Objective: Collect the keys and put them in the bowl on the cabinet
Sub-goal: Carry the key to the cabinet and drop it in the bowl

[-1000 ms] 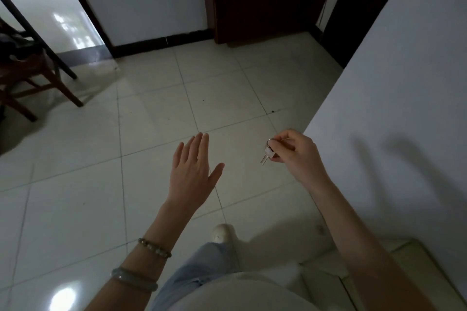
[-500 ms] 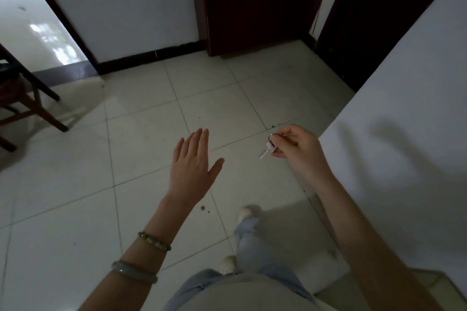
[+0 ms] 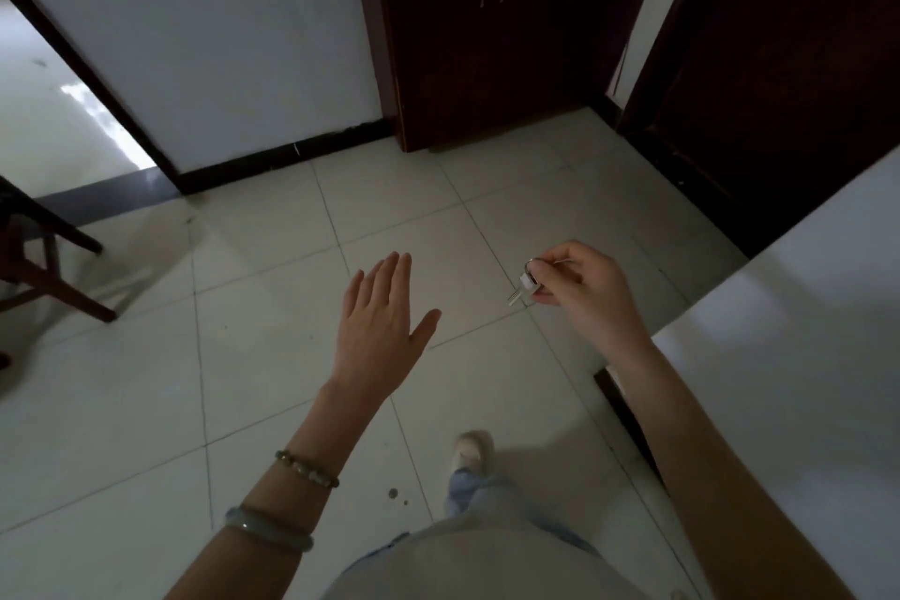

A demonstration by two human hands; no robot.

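My right hand (image 3: 587, 292) pinches a small set of silver keys (image 3: 525, 284) on a ring, held out over the tiled floor at mid-height. The keys dangle to the left of my fingers. My left hand (image 3: 377, 331) is stretched forward with flat, spread fingers and holds nothing. A dark wooden cabinet (image 3: 492, 44) with two small handles stands against the far wall ahead. Its top is cut off by the frame, and no bowl shows.
A white wall (image 3: 803, 356) juts in close on my right. A dark door (image 3: 789, 78) stands at the far right. A wooden chair (image 3: 44, 268) sits at the left edge, beside an open doorway (image 3: 53, 112). Pale floor tiles (image 3: 272, 268) lie between me and the cabinet.
I have walked forward; the cabinet and far wall are nearer and larger. Both hands keep the same pose, with the keys still pinched in my right hand.
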